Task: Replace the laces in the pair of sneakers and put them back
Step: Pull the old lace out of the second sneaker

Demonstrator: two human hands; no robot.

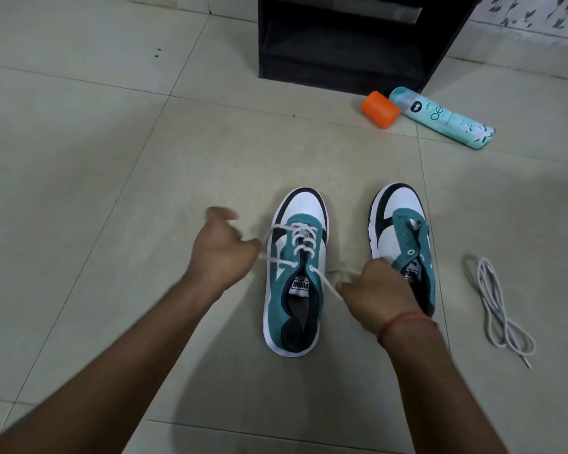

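Note:
Two teal, white and black sneakers stand side by side on the tiled floor, toes pointing away from me. The left sneaker (294, 273) carries a white lace (300, 239) threaded through its eyelets. My left hand (222, 253) grips one end of that lace at the shoe's left side. My right hand (376, 294) pinches the other end between the two shoes. The right sneaker (404, 231) has bare eyelets, and my right hand hides part of it. A second white lace (499, 309) lies loosely coiled on the floor to the right.
A black shoe rack (351, 40) stands at the back. In front of it lie a teal spray can (440, 117) on its side and an orange cap (379, 109). Pale floor tiles (112, 158) stretch to the left.

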